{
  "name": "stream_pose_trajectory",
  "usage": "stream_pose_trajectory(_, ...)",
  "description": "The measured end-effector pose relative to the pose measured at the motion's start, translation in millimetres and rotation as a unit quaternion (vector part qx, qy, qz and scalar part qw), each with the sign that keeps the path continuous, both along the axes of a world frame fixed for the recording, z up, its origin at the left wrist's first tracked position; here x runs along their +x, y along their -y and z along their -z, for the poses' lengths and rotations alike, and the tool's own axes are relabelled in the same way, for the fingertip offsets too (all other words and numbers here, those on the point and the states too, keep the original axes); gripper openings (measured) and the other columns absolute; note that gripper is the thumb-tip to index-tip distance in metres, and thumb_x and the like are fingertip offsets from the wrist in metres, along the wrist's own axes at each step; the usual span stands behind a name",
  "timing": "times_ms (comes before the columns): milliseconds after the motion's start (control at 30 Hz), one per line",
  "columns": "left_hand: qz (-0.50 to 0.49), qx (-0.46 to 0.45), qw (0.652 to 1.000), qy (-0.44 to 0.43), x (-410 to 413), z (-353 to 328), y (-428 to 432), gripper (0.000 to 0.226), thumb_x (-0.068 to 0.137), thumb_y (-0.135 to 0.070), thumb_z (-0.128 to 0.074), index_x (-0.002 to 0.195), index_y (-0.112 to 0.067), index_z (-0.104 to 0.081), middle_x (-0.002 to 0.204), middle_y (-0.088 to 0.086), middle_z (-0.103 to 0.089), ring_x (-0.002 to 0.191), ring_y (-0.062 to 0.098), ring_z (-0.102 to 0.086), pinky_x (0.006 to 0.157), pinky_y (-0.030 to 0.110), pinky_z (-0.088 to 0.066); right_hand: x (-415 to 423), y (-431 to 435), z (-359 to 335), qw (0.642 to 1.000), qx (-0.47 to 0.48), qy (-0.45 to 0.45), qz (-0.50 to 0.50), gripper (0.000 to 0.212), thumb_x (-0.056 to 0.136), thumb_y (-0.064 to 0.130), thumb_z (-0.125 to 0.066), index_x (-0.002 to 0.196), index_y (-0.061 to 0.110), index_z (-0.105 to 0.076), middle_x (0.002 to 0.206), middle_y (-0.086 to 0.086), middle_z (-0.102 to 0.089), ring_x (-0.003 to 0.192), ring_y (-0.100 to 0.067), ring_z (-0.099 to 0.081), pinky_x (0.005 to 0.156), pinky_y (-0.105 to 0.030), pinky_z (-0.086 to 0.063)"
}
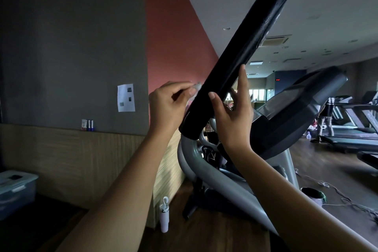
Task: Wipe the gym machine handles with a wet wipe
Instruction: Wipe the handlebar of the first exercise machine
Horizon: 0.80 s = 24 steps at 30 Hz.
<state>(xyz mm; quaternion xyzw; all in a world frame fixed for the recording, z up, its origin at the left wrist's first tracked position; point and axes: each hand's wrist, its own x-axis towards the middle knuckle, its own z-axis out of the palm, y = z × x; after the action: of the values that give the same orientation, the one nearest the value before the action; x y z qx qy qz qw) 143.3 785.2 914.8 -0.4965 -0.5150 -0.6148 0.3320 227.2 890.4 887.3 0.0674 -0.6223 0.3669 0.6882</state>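
The left hand [167, 106] pinches a white wet wipe [195, 88] against the left flank of the black handle [235, 57]; the right hand [233, 112] braces the other side, fingers spread, gripping nothing. The handle's long axis climbs from frame centre toward upper right, so wiping runs along that diagonal

We see our left hand [169, 106] pinching a crumpled white wet wipe [195, 88] against the long black padded handle [241, 51]. Our right hand [233, 114] rests open-fingered on its other side.

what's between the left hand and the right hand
In the head view, the black padded machine handle runs diagonally between the left hand and the right hand, with a white wet wipe at the left fingertips.
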Motion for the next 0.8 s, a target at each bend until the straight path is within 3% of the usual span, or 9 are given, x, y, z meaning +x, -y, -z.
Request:
stream_pose_trajectory(133, 0.005, 0.000, 1.000, 0.004, 3.8, 5.2, -4.5, 0.019, 0.085, -0.017, -0.068, 0.099, -0.031, -0.068, 0.093, -0.015, -0.068, 0.092, 0.000, -0.065, 0.084, 0.018, -0.050, -0.5, 3.5, 6.1, 1.000, 0.006, 0.001, 0.004, 0.079, 0.087, 0.016, -0.069, 0.151, 0.025, -0.023, 0.158, 0.000, -0.027, 0.138, -0.015, -0.042, 0.095, -0.016, -0.048)
stream_pose_trajectory(233, -0.017, -0.008, 1.000, 0.007, -6.2, 35.1, 9.7, 0.016, 0.086, -0.017, -0.067, 0.101, -0.021, -0.071, 0.097, -0.006, -0.071, 0.093, 0.004, -0.066, 0.083, 0.022, -0.053, -2.7, 5.1, 12.5, 1.000, 0.020, 0.008, 0.008, 0.078, 0.087, 0.013, -0.069, 0.151, 0.021, -0.024, 0.159, -0.002, -0.023, 0.142, -0.023, -0.035, 0.097, -0.010, -0.044)
stream_pose_trajectory(433, -0.049, 0.041, 0.998, -0.016, 4.1, 37.8, 9.7, 0.017, 0.084, -0.007, -0.067, 0.098, -0.015, -0.073, 0.095, -0.004, -0.071, 0.090, 0.001, -0.065, 0.077, 0.012, -0.050, -5.8, 4.6, 21.6, 1.000, 0.017, 0.023, -0.008, 0.076, 0.090, 0.019, -0.067, 0.150, 0.033, -0.022, 0.160, 0.005, -0.022, 0.143, -0.024, -0.034, 0.104, -0.033, -0.048)
stream_pose_trajectory(533, -0.068, 0.060, 0.995, -0.029, 9.5, 40.4, 1.3, 0.019, 0.084, -0.005, -0.066, 0.100, -0.013, -0.073, 0.097, -0.001, -0.071, 0.091, 0.002, -0.065, 0.082, 0.019, -0.052, -7.4, 4.0, 22.5, 1.000, 0.021, 0.016, -0.001, 0.072, 0.091, 0.023, -0.063, 0.149, 0.034, -0.022, 0.159, 0.006, -0.023, 0.143, -0.027, -0.033, 0.108, -0.045, -0.043)
stream_pose_trajectory(633, -0.086, 0.049, 0.994, -0.040, 6.7, 67.5, 9.8, 0.019, 0.085, -0.002, -0.066, 0.099, -0.012, -0.073, 0.096, 0.002, -0.069, 0.089, 0.008, -0.066, 0.079, 0.032, -0.056, -6.6, 3.0, 23.8, 1.000, 0.024, 0.020, 0.002, 0.071, 0.093, 0.019, -0.061, 0.151, 0.026, -0.022, 0.159, 0.001, -0.024, 0.145, -0.025, -0.029, 0.109, -0.041, -0.042)
stream_pose_trajectory(800, -0.095, 0.057, 0.993, -0.032, 7.1, 76.2, 15.9, 0.020, 0.085, -0.001, -0.066, 0.099, -0.011, -0.073, 0.095, 0.005, -0.067, 0.087, 0.014, -0.066, 0.075, 0.036, -0.057, -9.4, -0.6, 27.5, 0.999, 0.036, 0.024, 0.009, 0.071, 0.092, 0.029, -0.062, 0.149, 0.036, -0.020, 0.159, 0.008, -0.024, 0.140, -0.032, -0.038, 0.105, -0.049, -0.044)
